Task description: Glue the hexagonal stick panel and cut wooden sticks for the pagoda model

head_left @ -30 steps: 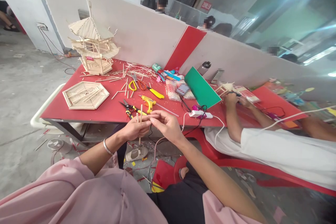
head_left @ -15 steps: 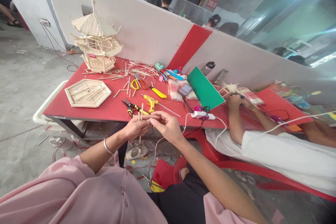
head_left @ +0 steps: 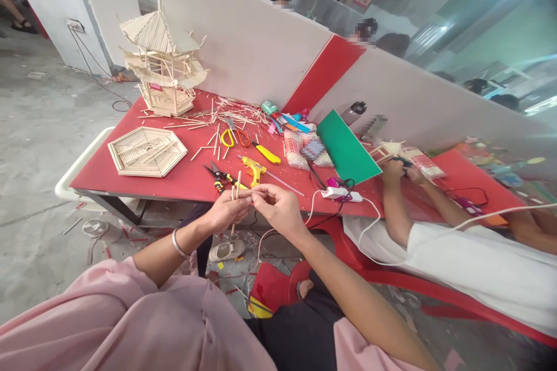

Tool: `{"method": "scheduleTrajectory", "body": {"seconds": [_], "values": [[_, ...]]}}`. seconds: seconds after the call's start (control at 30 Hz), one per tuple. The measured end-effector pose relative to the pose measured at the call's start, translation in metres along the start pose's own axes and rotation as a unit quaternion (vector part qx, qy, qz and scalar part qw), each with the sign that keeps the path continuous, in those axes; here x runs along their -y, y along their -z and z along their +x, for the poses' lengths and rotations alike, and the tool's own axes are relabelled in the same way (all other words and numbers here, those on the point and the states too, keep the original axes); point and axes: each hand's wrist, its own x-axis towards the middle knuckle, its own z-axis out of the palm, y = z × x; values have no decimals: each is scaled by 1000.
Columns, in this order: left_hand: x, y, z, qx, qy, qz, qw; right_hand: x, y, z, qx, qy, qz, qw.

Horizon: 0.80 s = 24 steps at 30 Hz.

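Note:
My left hand (head_left: 226,211) grips thin wooden sticks (head_left: 237,181) held upright just off the near edge of the red table (head_left: 174,179). My right hand (head_left: 276,204) meets it from the right, fingertips pinching at the same sticks. Straight ahead on the table lie a yellow glue gun (head_left: 253,168) and red-black-handled cutters (head_left: 217,175). A flat hexagonal stick panel (head_left: 147,151) lies to the left. At the far left corner stands a stick pagoda model (head_left: 163,69).
Loose sticks (head_left: 226,116), yellow- and orange-handled scissors (head_left: 230,136), a green board (head_left: 346,148) and a white power strip (head_left: 346,193) lie on the table. A person in white (head_left: 456,255) works at the right with a small stick model (head_left: 385,151). A white divider wall (head_left: 243,52) backs the table.
The view has shifted slightly, so the table sits a little lower and to the right. My hands stay together on the sticks with hardly any movement.

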Motion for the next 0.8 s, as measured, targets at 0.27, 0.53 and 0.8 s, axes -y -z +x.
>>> {"method": "scheduleTrajectory", "body": {"seconds": [0.27,0.53,0.8], "values": [[-3,-5,0,-5,1,7,1000,1,1,1,-3,-2,-13,1000],[-1,-6,-1,-3,-3,15,1000,0,4,-2,6,24,-45,999],[-4,-10,-3,-25,15,32,999,3,12,-3,16,156,-181,971]]}}
